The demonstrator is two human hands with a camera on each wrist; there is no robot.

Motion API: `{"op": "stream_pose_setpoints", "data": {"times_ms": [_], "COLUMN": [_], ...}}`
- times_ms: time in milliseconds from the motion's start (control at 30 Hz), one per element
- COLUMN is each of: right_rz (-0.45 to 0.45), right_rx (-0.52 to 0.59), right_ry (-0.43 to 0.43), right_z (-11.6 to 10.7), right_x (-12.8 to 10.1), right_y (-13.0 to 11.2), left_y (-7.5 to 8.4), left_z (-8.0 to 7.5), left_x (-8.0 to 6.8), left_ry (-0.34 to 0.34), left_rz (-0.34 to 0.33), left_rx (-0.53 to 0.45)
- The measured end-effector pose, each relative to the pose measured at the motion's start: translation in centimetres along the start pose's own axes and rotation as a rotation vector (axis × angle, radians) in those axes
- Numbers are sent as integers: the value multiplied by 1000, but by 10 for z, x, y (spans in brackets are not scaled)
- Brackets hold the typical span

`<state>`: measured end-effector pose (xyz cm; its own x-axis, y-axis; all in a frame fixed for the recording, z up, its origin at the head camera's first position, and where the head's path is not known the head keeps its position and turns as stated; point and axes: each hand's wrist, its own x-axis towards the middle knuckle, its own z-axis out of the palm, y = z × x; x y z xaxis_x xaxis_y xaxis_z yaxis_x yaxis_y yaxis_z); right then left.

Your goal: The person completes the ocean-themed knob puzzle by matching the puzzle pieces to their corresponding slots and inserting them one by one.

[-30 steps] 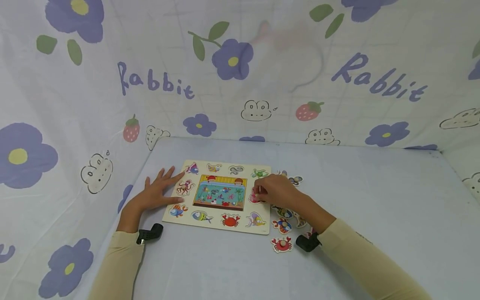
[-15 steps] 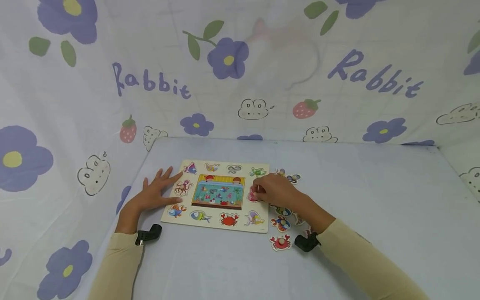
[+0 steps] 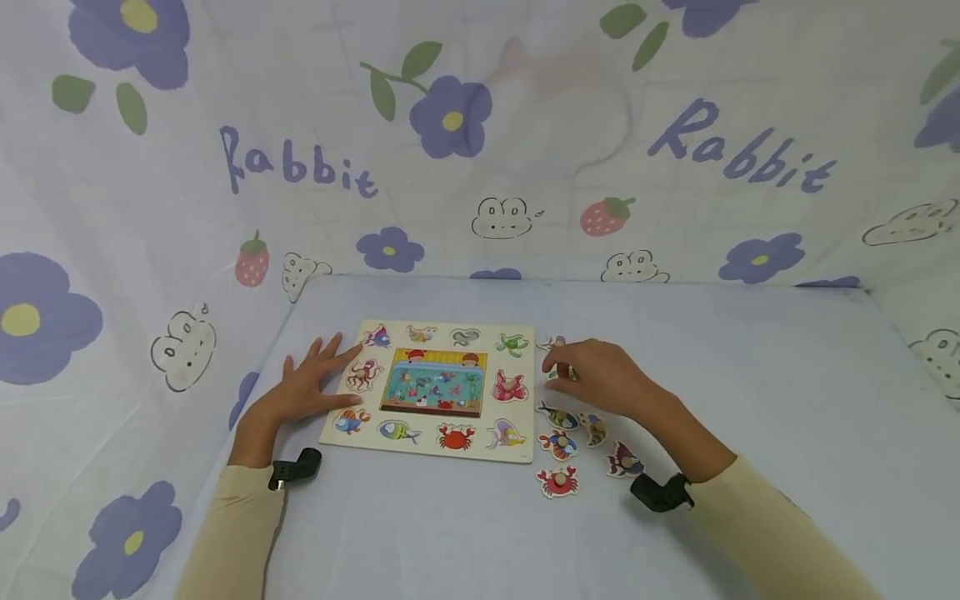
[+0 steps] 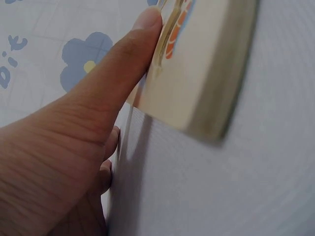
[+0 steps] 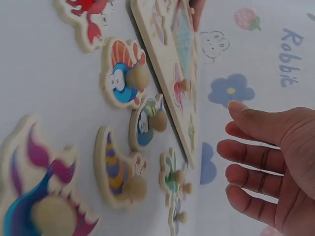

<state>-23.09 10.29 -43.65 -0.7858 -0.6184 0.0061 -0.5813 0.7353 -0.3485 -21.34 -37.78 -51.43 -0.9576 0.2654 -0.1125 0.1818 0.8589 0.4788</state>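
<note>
A wooden peg puzzle board lies flat, printed with sea animals around a fish-tank picture. My left hand rests with spread fingers at its left edge, thumb on the board near the lower left corner. A pink starfish piece with a round knob sits on the board's right side. My right hand is over the loose pieces just right of the board. In the right wrist view its fingers are loosely bent with nothing between them. Below them are a green turtle piece and another knobbed piece.
Loose knobbed pieces lie right of the board: a red crab, an orange and blue one, a striped fish, a snail-like one and a purple fish. A printed curtain encloses the table.
My right hand has let go of the starfish piece, leaving it on the board, and moved right over the loose pieces. The left hand stays put; the head view shifts slightly.
</note>
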Motion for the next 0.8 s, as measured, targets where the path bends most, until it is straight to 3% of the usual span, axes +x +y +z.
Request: {"op": "stream_pose_setpoints", "data": {"times_ms": [400, 800], "right_rz": [46, 21], "right_rx": [5, 32], "right_ry": [2, -103], "right_z": [1, 9], "right_x": [-63, -103], "right_y": [18, 32], "left_y": [-3, 2], "left_z": [3, 0], "left_x": [2, 0], "left_ry": [-5, -1], "left_rz": [1, -5], "left_rx": [-6, -13]}}
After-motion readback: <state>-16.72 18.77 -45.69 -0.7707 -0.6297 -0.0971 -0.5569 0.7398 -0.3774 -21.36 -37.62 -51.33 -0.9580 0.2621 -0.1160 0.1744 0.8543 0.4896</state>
